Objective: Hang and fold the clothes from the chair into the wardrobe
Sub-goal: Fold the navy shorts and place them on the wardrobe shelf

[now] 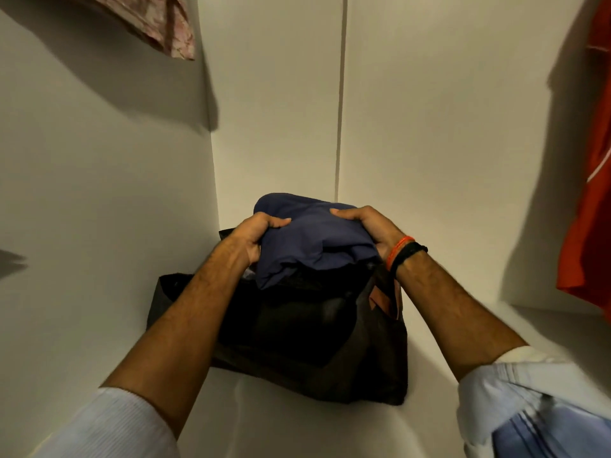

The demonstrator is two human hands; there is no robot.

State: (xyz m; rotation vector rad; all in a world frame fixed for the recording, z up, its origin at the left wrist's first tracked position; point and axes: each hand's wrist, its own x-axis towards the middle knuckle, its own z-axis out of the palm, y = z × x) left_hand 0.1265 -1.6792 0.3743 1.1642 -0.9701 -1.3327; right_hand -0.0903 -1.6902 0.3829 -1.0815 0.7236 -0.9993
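Sleeves: pale blue, ribbed cuff [109, 424] pushed up on the left forearm; pale cuff [515, 375] rolled up on the right, with a fold of blue striped cloth [555, 434] at the bottom right corner.
Forearms: bare, reaching forward and converging over the pile.
Wrist bands [405, 251]: one orange, one black, round the right wrist.
Left hand [254, 234]: gripping the left edge of the navy garment, thumb on top, fingers curled under the fold.
Right hand [367, 228]: gripping the right edge of the same garment, thumb pressed on top, fingers tucked beneath.
Navy garment [310, 239]: folded into a thick bundle, held between both hands, on or just above the dark pile; contact underneath hidden.
Dark pile [307, 332]: black and dark brown folded clothes stacked on the wardrobe floor, a small tan label [380, 297] showing near the right wrist.
Wardrobe floor [297, 431]: pale, bearing the pile near the back left corner.
Wardrobe walls [446, 127]: pale panels, a vertical seam running down the back.
Red garment [591, 209]: hanging at the right edge.
Pink patterned cloth [158, 24]: hanging at the top left, shadow cast on the side wall.
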